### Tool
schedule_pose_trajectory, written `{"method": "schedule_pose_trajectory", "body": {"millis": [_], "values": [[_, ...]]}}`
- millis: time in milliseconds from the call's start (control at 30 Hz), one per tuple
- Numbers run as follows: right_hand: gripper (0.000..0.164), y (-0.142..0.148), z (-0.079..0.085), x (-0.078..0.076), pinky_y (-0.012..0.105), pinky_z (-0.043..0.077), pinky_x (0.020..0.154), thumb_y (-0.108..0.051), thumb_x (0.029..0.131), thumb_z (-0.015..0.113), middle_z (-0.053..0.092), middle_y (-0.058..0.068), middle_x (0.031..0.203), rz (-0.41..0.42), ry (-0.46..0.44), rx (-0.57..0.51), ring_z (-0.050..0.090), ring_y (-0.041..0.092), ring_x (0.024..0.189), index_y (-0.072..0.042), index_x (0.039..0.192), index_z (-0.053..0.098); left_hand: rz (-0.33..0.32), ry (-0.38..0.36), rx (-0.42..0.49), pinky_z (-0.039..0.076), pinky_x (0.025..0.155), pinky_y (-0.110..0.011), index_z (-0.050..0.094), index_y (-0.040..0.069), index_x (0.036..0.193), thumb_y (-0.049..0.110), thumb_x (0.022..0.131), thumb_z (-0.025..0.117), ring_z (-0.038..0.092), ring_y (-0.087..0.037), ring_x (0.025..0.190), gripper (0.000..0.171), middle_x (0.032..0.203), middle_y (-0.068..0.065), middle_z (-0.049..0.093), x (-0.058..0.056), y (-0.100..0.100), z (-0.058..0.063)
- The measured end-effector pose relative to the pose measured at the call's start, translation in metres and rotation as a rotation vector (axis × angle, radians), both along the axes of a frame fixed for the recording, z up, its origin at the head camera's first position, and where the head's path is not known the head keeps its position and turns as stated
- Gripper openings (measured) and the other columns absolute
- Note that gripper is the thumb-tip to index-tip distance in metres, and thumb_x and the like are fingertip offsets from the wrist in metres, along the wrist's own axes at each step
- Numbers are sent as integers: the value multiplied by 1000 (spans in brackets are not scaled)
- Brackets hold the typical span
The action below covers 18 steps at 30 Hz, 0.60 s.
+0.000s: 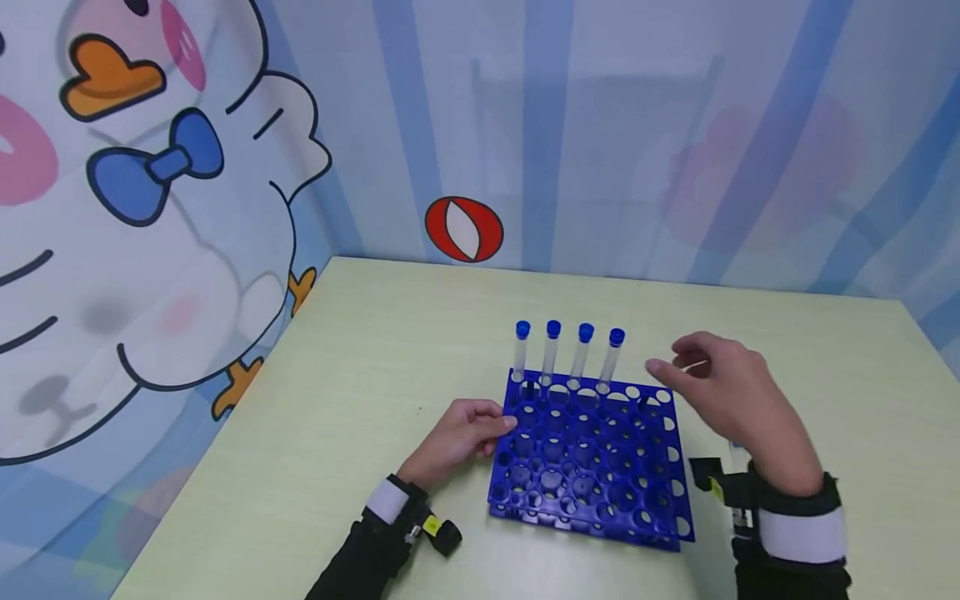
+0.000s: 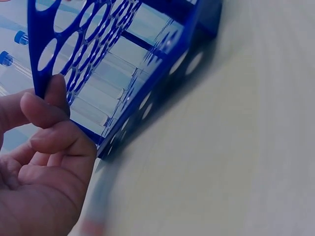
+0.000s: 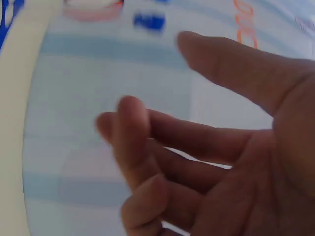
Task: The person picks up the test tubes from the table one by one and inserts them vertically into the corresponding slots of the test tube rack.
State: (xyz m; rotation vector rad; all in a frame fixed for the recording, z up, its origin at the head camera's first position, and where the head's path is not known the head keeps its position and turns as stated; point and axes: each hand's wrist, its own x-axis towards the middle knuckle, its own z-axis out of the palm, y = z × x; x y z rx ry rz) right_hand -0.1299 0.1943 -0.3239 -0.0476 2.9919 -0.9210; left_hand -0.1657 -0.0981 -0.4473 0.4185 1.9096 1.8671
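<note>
A blue test tube rack (image 1: 592,467) with many round holes stands on the table. Several clear test tubes (image 1: 550,354) with blue caps stand upright in its far row, toward the left. At the rack's left edge, my left hand (image 1: 467,433) pinches the top plate between thumb and fingers; the left wrist view shows this grip (image 2: 54,142) close up. My right hand (image 1: 731,383) hovers beyond the rack's far right corner, its fingers loosely bent and thumb apart. Nothing is between those fingers (image 3: 133,132) in the right wrist view.
The pale table (image 1: 360,333) meets a patterned backdrop (image 1: 600,167) along its far edge. Part of a pale, clear object (image 1: 738,457) shows beside the right wrist, mostly hidden; its kind cannot be made out.
</note>
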Motion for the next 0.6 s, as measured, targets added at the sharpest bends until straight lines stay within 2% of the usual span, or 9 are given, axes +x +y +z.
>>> {"method": "schedule_pose_trajectory", "body": {"millis": [133, 300, 400, 467, 533, 600], "values": [[72, 46, -5, 1, 40, 42, 59, -57, 77, 41, 51, 22, 96, -1, -106, 73, 49, 33, 83, 7, 108, 44, 2, -8, 13, 31, 42, -23, 50, -14, 86, 18, 80, 57, 40, -13, 47, 33, 59, -5, 45, 0, -1, 0], [58, 99, -28, -5, 36, 41, 54, -44, 80, 47, 56, 12, 80, 51, -339, 97, 52, 25, 70, 11, 97, 52, 2, -14, 24, 31, 41, -22, 50, -14, 87, 17, 80, 57, 40, -12, 47, 32, 59, -4, 45, 1, -1, -2], [40, 122, -44, -6, 32, 38, 49, -34, 80, 51, 51, 3, 62, 59, -473, 55, 45, 15, 51, 6, 78, 58, -3, -8, 31, 30, 41, -22, 50, -13, 86, 17, 80, 56, 39, -12, 47, 31, 59, -4, 45, 0, -1, -2], [32, 133, -55, -5, 29, 35, 45, -29, 79, 53, 44, -1, 52, 45, -534, 17, 35, 10, 43, -1, 62, 56, -8, -6, 36, 30, 41, -22, 51, -12, 86, 17, 80, 56, 39, -12, 47, 30, 59, -4, 45, 0, -1, -3], [32, 142, -66, -3, 27, 32, 43, -25, 78, 53, 34, -4, 45, 51, -567, -20, 27, 8, 38, -9, 51, 47, -11, -6, 38, 30, 41, -22, 51, -11, 85, 17, 80, 56, 39, -12, 47, 30, 59, -5, 45, -2, -1, -6], [33, 148, -75, -2, 27, 34, 44, -24, 77, 54, 33, -4, 45, 48, -609, -55, 31, 8, 39, -11, 49, 43, -12, -14, 41, 30, 41, -23, 52, -10, 85, 18, 80, 57, 40, -13, 47, 29, 59, -5, 45, -4, -1, -10]]}}
